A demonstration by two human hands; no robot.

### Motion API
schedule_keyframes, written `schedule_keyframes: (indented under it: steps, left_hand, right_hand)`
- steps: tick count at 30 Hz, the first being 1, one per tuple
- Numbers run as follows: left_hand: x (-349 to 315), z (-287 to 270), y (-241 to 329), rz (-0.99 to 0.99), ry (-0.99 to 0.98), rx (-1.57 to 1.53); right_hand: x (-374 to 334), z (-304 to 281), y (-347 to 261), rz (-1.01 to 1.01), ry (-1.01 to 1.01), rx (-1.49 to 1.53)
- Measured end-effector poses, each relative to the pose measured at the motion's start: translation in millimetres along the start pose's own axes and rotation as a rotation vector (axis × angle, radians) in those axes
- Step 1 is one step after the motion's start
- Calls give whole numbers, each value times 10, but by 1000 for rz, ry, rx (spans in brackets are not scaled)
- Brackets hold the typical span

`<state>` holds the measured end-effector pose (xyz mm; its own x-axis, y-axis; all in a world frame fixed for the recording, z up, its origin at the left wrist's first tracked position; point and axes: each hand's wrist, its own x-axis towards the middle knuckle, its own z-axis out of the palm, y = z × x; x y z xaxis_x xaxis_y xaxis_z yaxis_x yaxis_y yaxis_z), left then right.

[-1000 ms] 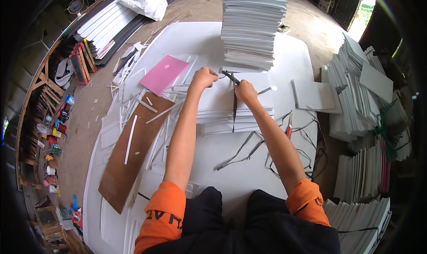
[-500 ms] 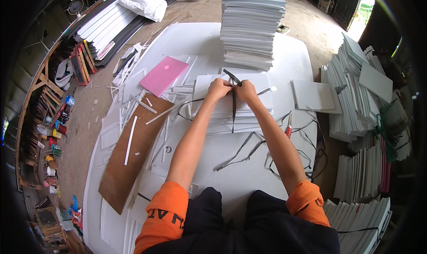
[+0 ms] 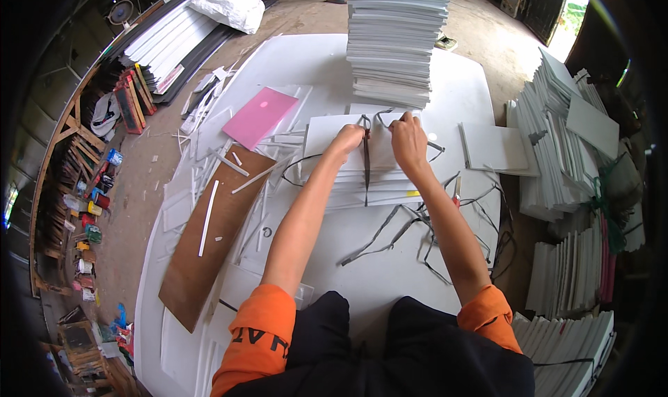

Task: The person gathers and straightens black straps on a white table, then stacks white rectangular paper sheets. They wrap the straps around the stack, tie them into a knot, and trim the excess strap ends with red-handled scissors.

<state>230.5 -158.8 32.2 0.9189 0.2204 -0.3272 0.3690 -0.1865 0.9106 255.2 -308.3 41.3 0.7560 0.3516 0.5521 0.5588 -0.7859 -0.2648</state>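
A low stack of white boards [image 3: 325, 130] lies before me on the white table [image 3: 334, 247]. A black strap [image 3: 367, 178] runs down over its front edge, and another part sticks out at its right side. My left hand [image 3: 350, 140] is closed on the strap over the top of the stack. To its right, my right hand [image 3: 410, 141] is closed in a pinch on a loose strap end, which loops up between the two hands. The fingertips are partly hidden by the backs of the hands.
A tall stack of boards [image 3: 393, 45] stands behind. At the left lie a pink board [image 3: 260, 116], a brown board [image 3: 216, 247] and white offcuts. Loose straps [image 3: 390, 235] and a red-handled knife [image 3: 457, 192] lie at the right, with piled boards [image 3: 557, 129] beyond.
My hands, close together at the strap before, are now apart. The right hand has moved right and up with a strap end; the left stays near the strap's crossing.
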Motion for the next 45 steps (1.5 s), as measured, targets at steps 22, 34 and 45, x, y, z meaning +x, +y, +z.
schedule_keyframes:
  steps: [22,34,45]
  left_hand:
    - [27,15,-215,216,356,201]
    - [105,-31,-187,207,363,98]
    - [-90,-13,-73,93,274,-790]
  right_hand:
    - [231,152,-159,612,-718,661]
    - [160,220,-111,409,-585,579]
    - [255,-316,368,-288,-129,-124]
